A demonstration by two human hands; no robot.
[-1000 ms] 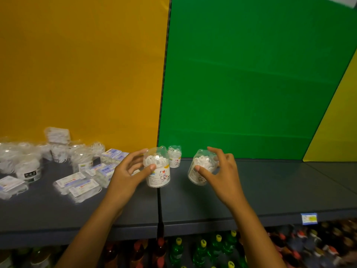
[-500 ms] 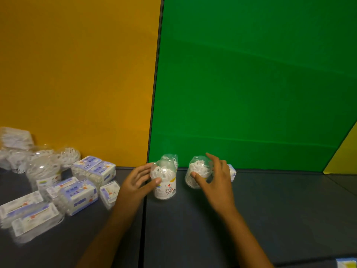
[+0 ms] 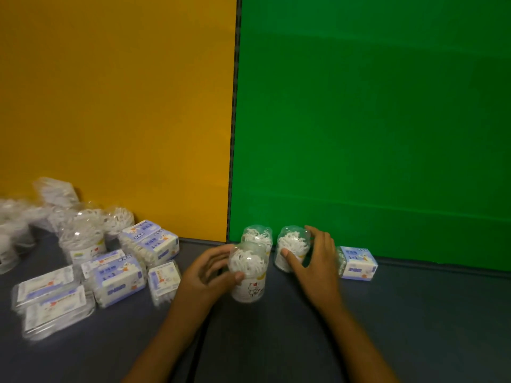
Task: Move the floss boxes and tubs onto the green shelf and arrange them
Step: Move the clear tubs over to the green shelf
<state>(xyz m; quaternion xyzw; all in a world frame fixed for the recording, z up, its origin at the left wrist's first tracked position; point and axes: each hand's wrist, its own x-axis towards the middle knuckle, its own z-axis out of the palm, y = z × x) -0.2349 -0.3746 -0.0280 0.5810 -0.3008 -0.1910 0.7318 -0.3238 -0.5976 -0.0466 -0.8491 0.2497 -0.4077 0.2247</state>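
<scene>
Most of the stock is not moved yet: a big pile of floss boxes (image 3: 130, 261) and clear tubs (image 3: 83, 239) sits on the orange-backed shelf section, well to the left of the left hand's fingers (image 3: 218, 261).

Green shelf (image 3: 414, 313) holds little so far. One floss box (image 3: 356, 262) stands just right of the right hand (image 3: 315, 261), near the back panel. One rear tub (image 3: 257, 236) stands at the back corner, between and just behind the two hands.

Two more tubs are in hand. Left hand (image 3: 207, 272) has its fingers curled around the front tub (image 3: 249, 275), thumb on its front, right at the seam between the sections. Right hand has its fingers wrapped around the right tub (image 3: 291, 248), thumb on the near side; this tub looks tilted. Whether either tub's base rests on the shelf, cannot tell.

Judgement: early stage, placing and lining up of these two is underway, bulk of the transfer left.

Hard to read: the far-left pile is blurred and cut off by the frame edge, count unclear. Box labels unreadable. Rear tub's lower half hidden behind the front tub.
</scene>
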